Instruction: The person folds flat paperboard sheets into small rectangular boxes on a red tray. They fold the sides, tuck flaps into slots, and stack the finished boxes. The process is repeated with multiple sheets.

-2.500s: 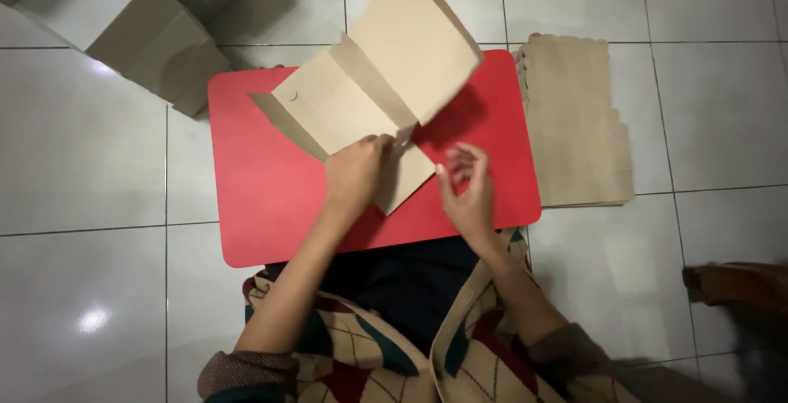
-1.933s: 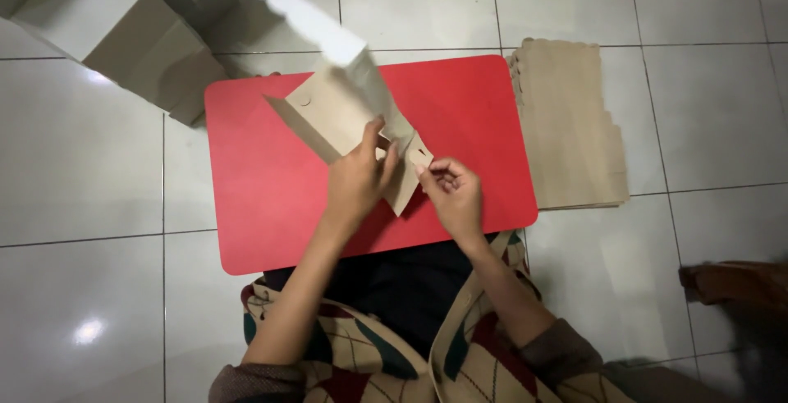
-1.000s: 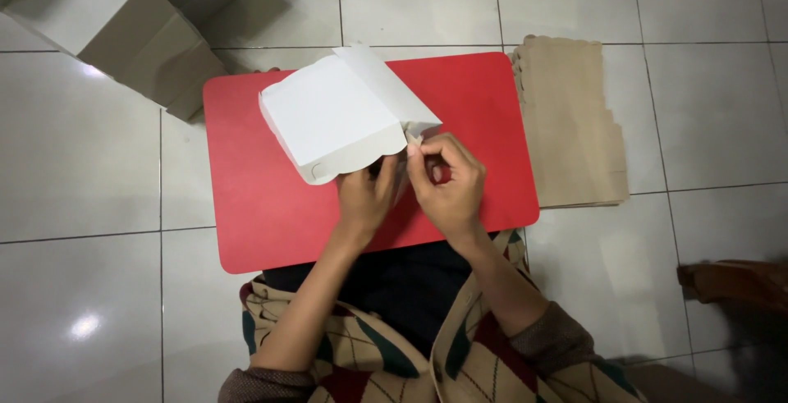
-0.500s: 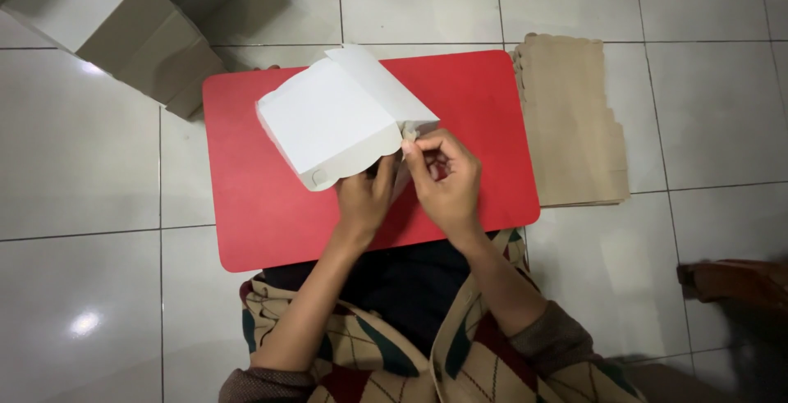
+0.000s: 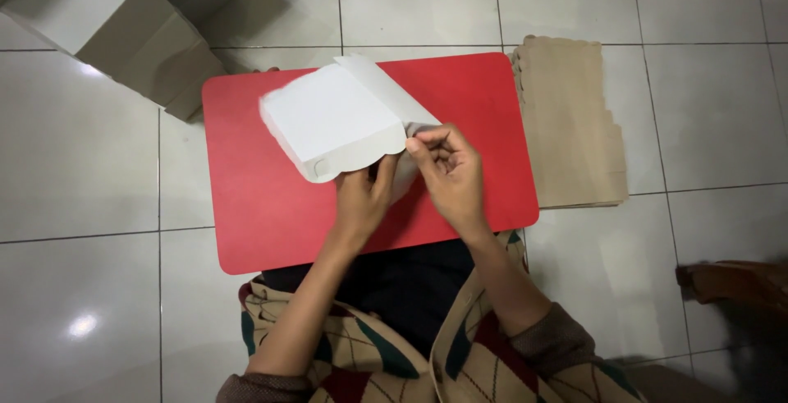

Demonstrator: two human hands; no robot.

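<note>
Landmark: the red table (image 5: 271, 222), a low rounded board standing on the white tiled floor (image 5: 82, 173)
Work in hand: a white cardboard box (image 5: 332, 120) lies on the table's far middle, white outer face up, one long panel turned over along its right side
Done so far: by the look of it the flat sheet is already folded into a shallow box shape, with a scalloped edge at the near end
Left to do: the near right corner looks unfinished, and the end flap there seems not yet tucked
Left hand (image 5: 364, 199): fingers curled, pressing up against the box's near scalloped edge
Right hand (image 5: 451, 171): fingertips pinched shut on a small flap at the box's near right corner
Box contents: cannot tell, its inside is hidden
Right of the table: a stack of flat brown cardboard sheets (image 5: 566, 124) on the floor, just beside the table's edge
Beyond the table's far left corner: folded boxes (image 5: 123, 25) lying on the floor, insides not visible
</note>
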